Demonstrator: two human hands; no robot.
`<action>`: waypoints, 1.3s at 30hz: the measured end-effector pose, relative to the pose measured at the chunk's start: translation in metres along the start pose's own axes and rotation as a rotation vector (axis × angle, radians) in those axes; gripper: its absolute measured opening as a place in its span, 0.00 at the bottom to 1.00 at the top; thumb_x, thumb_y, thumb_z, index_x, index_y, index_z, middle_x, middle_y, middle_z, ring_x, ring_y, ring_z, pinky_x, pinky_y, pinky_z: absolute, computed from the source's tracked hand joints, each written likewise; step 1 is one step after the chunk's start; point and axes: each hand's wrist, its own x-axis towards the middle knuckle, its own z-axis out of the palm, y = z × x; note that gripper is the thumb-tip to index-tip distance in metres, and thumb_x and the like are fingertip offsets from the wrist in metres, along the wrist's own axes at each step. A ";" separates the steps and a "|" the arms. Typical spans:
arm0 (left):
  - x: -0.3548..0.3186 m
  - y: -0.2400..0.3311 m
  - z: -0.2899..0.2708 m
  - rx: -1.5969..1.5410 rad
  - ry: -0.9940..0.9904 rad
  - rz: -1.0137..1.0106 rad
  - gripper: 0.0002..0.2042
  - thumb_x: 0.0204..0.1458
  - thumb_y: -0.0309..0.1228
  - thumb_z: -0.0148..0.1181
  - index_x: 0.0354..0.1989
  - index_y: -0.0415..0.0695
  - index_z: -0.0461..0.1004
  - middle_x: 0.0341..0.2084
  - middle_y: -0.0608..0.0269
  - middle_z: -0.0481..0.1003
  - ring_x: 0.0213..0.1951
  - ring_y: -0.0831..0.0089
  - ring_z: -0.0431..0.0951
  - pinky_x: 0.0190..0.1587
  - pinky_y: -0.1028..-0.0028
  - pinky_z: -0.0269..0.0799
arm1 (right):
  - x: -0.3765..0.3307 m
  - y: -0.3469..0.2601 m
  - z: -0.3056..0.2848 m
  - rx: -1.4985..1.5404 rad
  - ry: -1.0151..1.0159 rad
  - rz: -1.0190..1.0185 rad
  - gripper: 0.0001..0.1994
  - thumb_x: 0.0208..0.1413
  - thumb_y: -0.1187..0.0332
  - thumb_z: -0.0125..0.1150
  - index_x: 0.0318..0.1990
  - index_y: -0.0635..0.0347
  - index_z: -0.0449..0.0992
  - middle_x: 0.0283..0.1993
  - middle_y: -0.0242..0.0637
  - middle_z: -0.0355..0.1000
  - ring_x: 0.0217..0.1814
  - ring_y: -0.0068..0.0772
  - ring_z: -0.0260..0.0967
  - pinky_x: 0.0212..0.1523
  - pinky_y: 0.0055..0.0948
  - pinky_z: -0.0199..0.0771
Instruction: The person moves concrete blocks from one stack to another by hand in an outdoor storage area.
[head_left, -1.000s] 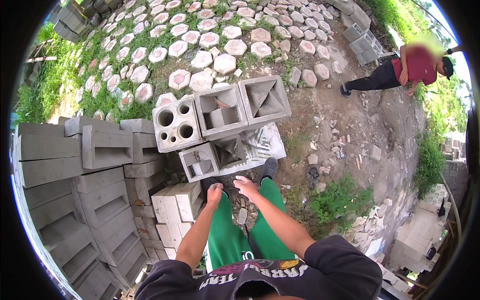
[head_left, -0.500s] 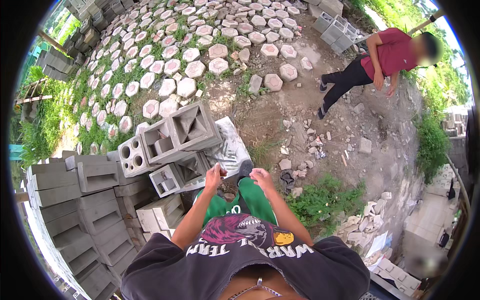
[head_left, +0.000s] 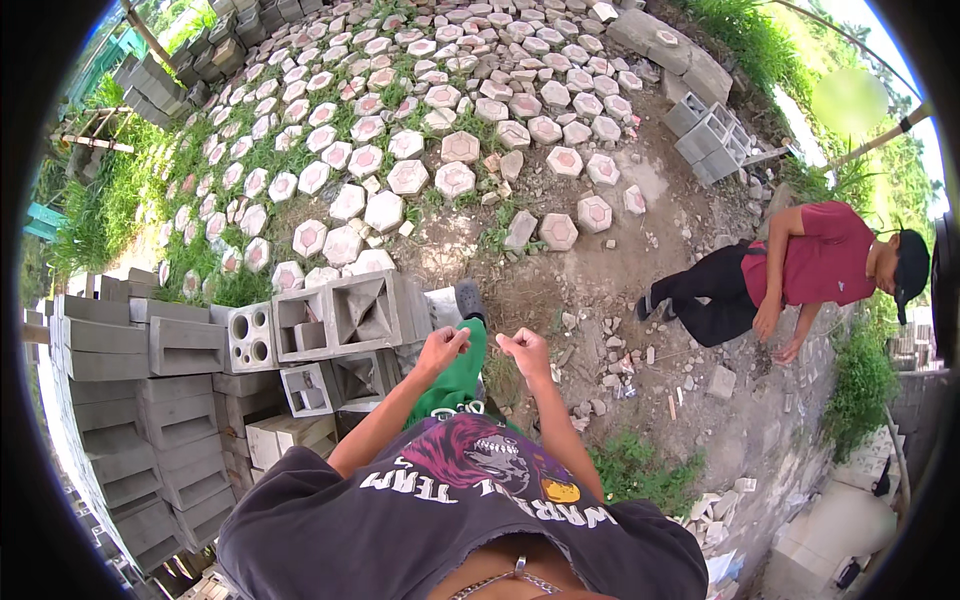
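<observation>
1. I see the left hand (head_left: 445,348) and right hand (head_left: 524,350) near mid-frame, fingers curled inward; I see nothing in them but cannot tell how tightly they close.
2. Nearest the left hand, left of centre, sits the grey hollow block (head_left: 362,310) with a pyramid-like recess, beside the round-holed block (head_left: 251,338).
3. I'd judge it heavy, stiff, gritty rather than slippery, chippable at thin rims.
4. I'd grip opposite outer walls, low, with both palms.

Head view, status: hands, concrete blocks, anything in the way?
Left hand curled, no block in grip. Right hand curled, same. Concrete blocks stacked left of both hands. Co-worker off right, clear of both.
</observation>
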 end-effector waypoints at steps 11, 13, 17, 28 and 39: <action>0.196 0.152 -0.052 0.120 0.201 0.266 0.17 0.52 0.43 0.58 0.29 0.38 0.74 0.20 0.62 0.75 0.24 0.77 0.72 0.29 0.74 0.67 | 0.207 -0.128 0.009 -0.173 -0.232 0.145 0.18 0.52 0.57 0.64 0.19 0.59 0.73 0.17 0.30 0.70 0.19 0.18 0.65 0.23 0.20 0.63; 0.225 0.182 -0.074 0.023 0.222 0.279 0.16 0.52 0.41 0.58 0.29 0.37 0.74 0.21 0.63 0.75 0.25 0.79 0.72 0.29 0.75 0.67 | 0.250 -0.174 0.026 -0.338 -0.283 0.040 0.21 0.54 0.53 0.61 0.16 0.59 0.72 0.16 0.30 0.69 0.19 0.18 0.64 0.24 0.21 0.62; 0.252 0.231 -0.113 -0.214 0.168 0.275 0.12 0.57 0.35 0.55 0.37 0.36 0.73 0.28 0.64 0.76 0.32 0.79 0.74 0.38 0.77 0.70 | 0.317 -0.245 0.074 -0.322 -0.350 0.009 0.25 0.57 0.51 0.57 0.14 0.61 0.71 0.14 0.31 0.67 0.19 0.20 0.64 0.25 0.22 0.64; 0.350 0.285 -0.213 -0.564 0.130 0.279 0.15 0.60 0.38 0.51 0.45 0.37 0.72 0.28 0.63 0.75 0.31 0.76 0.75 0.38 0.75 0.69 | 0.500 -0.284 0.201 -0.380 -0.725 0.120 0.30 0.57 0.44 0.53 0.14 0.62 0.71 0.14 0.35 0.68 0.18 0.25 0.67 0.22 0.25 0.65; 0.521 0.450 -0.438 -0.560 0.600 0.232 0.11 0.56 0.36 0.58 0.34 0.40 0.74 0.27 0.70 0.73 0.30 0.82 0.70 0.37 0.78 0.66 | 0.744 -0.468 0.416 -0.434 -1.005 0.034 0.26 0.56 0.46 0.56 0.19 0.62 0.74 0.17 0.32 0.69 0.20 0.21 0.66 0.25 0.23 0.64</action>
